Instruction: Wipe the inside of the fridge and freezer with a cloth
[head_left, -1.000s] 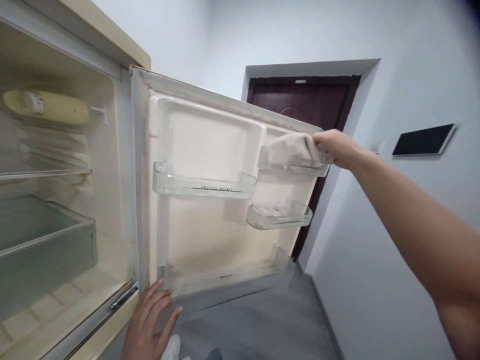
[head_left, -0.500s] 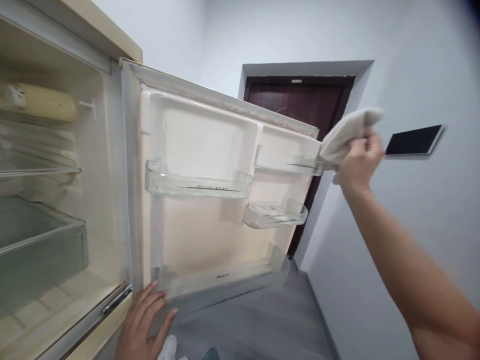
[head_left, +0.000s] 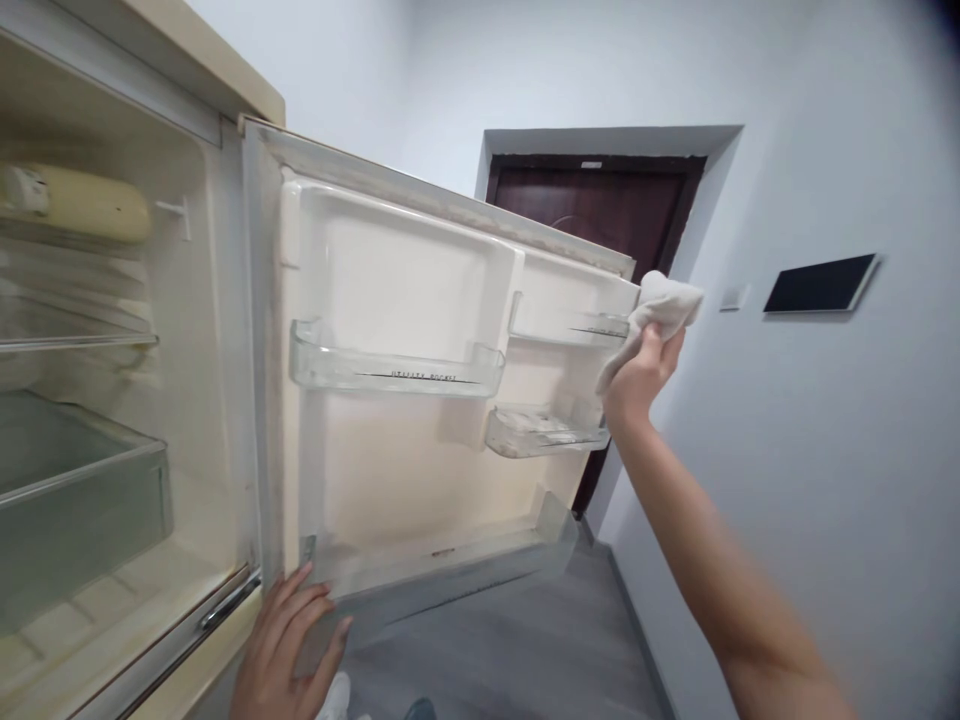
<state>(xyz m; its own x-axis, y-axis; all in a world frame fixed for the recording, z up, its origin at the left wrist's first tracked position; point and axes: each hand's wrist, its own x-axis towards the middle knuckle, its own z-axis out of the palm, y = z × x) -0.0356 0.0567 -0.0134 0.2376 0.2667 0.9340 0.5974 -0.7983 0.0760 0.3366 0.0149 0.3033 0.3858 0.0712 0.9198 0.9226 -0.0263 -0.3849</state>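
The right hand (head_left: pixel 641 375) closes around a crumpled beige cloth (head_left: pixel 660 310), which touches the outer end of the upper door shelf (head_left: pixel 570 325) on the open cream fridge door (head_left: pixel 405 470). The left hand (head_left: pixel 281 640), fingers spread wide, presses against the door's bottom bin (head_left: pixel 442 572) at its lower corner.

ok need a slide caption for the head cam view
Right hand holds a beige cloth at the open fridge door while the left hand rests on its bottom shelf.

Bright even light, soft faint shadows, wide-angle edge bending, dark top-right corner
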